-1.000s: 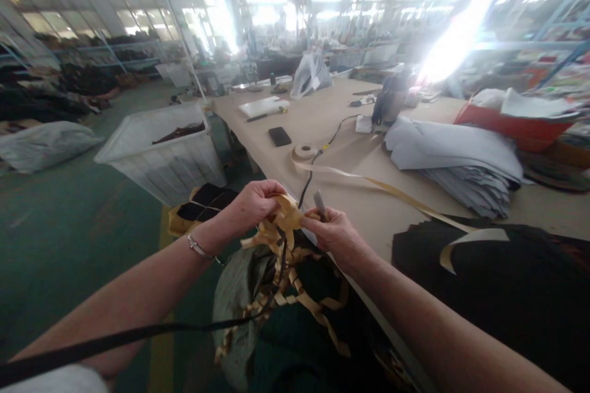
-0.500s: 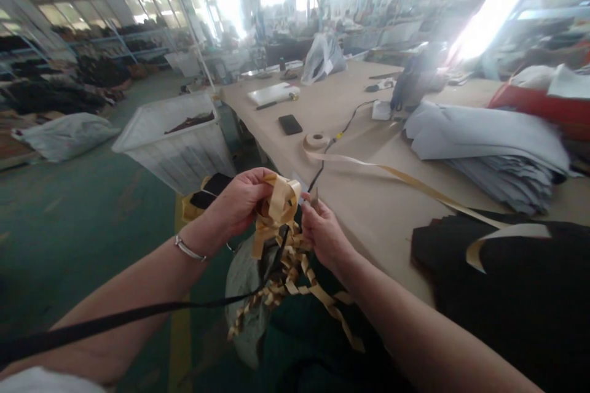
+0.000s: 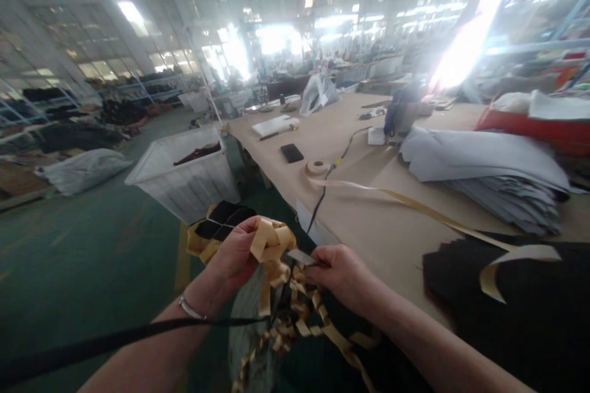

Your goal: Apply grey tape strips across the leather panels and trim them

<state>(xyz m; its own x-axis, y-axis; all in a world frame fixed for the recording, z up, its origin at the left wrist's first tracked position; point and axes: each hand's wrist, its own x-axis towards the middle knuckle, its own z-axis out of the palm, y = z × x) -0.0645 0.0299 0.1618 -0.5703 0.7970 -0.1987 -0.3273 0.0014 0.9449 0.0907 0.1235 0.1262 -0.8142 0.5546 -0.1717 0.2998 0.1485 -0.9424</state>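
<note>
My left hand (image 3: pixel 237 252) is closed on a looped bunch of tan tape (image 3: pixel 270 239), with its fingers at the left side of the loops. Close by on the right, my right hand (image 3: pixel 338 270) pinches a thin, flat grey blade (image 3: pixel 302 256) that points toward the tape. Its handle, if any, is hidden in the fingers. Curled tan strips (image 3: pixel 302 325) dangle below both hands. Among them runs a dark strap (image 3: pixel 138 338), which crosses in front of my left forearm.
A tan table (image 3: pixel 364 221) carries a tape roll (image 3: pixel 318 167), a black phone-like slab (image 3: pixel 292 153), a dark cord (image 3: pixel 318 206), stacked grey sheets (image 3: pixel 483 159) and dark sheets (image 3: pixel 516 307). A white bin (image 3: pixel 184 172) stands left, beside a black-and-yellow bundle (image 3: pixel 221 221).
The view has tilted up, so both hands sit lower in the picture. My right hand has turned, and the blade now points left toward the tape instead of upward.
</note>
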